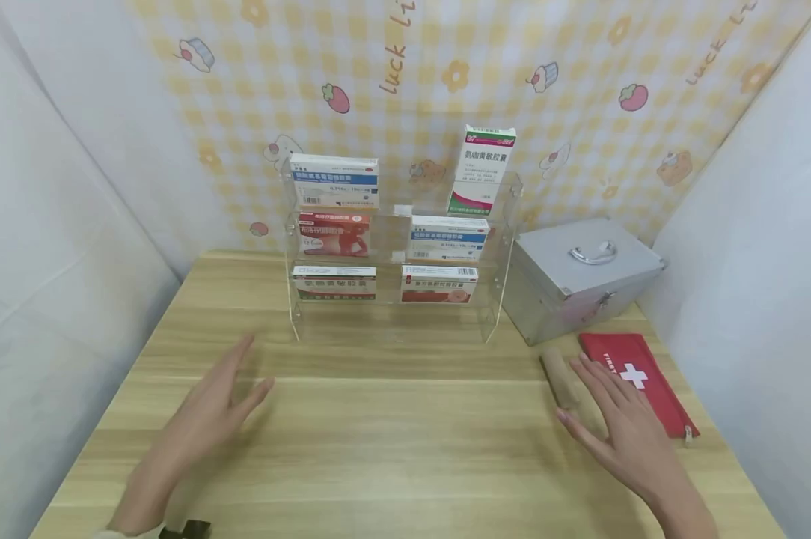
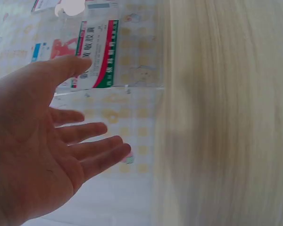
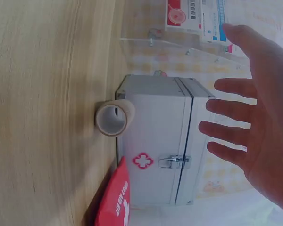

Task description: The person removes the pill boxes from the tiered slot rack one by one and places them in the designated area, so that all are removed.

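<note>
My left hand (image 1: 206, 408) hovers over the table's left side, fingers extended and thumb apart, holding nothing. Nearest to it is a clear acrylic rack (image 1: 338, 322) with three tiers of medicine boxes. In the left wrist view, its thumb overlaps a white, green and red capsule box (image 2: 98, 54). On the right, my right hand (image 1: 624, 427) is spread in the air with no object in its grasp. Its fingers overlap a beige hollow roll (image 1: 559, 378) and a red first aid pouch (image 1: 655, 382) in the head view; the right wrist view has the hand apart from the roll (image 3: 112, 118).
A silver case (image 1: 580, 262) with a top handle and front latch stands right of the rack. One capsule box (image 1: 482, 171) is upright on the top tier, taller than the others. Behind hangs a yellow checked cloth (image 1: 405, 90); white sheets (image 1: 55, 224) flank the wooden table (image 1: 405, 449).
</note>
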`<state>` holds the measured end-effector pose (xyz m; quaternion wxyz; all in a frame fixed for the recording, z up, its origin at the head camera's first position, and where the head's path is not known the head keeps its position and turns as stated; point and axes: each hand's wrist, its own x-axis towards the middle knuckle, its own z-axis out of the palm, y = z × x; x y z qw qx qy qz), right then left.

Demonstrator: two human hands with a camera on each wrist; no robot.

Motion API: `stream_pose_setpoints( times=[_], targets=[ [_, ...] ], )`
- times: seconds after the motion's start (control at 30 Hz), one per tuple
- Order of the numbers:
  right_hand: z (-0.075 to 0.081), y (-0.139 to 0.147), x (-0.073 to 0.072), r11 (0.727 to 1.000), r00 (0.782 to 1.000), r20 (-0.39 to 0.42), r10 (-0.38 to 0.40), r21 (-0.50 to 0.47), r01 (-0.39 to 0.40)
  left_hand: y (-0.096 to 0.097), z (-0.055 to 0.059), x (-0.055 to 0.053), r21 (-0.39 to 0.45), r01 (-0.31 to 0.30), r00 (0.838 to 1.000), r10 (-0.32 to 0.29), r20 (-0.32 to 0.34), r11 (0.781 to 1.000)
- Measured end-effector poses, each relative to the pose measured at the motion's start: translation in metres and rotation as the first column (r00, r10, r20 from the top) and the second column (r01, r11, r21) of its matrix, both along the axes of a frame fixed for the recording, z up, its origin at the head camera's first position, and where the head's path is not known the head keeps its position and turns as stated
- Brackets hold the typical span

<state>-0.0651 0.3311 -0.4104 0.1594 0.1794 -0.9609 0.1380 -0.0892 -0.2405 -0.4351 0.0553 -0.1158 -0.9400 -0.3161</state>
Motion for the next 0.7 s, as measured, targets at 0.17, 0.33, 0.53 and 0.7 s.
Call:
stream_pose_setpoints(
  times=[0.17,0.33,0.53,0.7],
  targets=[
    [-0.001,-0.004,-0.01,0.999,0.999,-0.053,0.011,-0.034,-0.012,0.001,-0.011,-0.024,0.203,0.036,0.999,-0.04,0.016,0.978],
    [0.003,-0.015,-0.025,0.998,0.989,-0.14,0.044,-0.036,-0.049,0.004,-0.022,-0.049,0.376,0.065,0.997,-0.074,0.009,0.924],
    [0.009,-0.032,-0.041,0.993,0.978,-0.181,0.105,-0.031,-0.112,0.01,-0.031,-0.068,0.455,0.035,0.997,-0.062,0.044,0.89],
    [0.013,-0.048,-0.054,0.99,0.978,-0.164,0.133,-0.023,-0.139,0.015,-0.032,-0.077,0.481,0.031,0.995,-0.072,0.068,0.876]
  ],
)
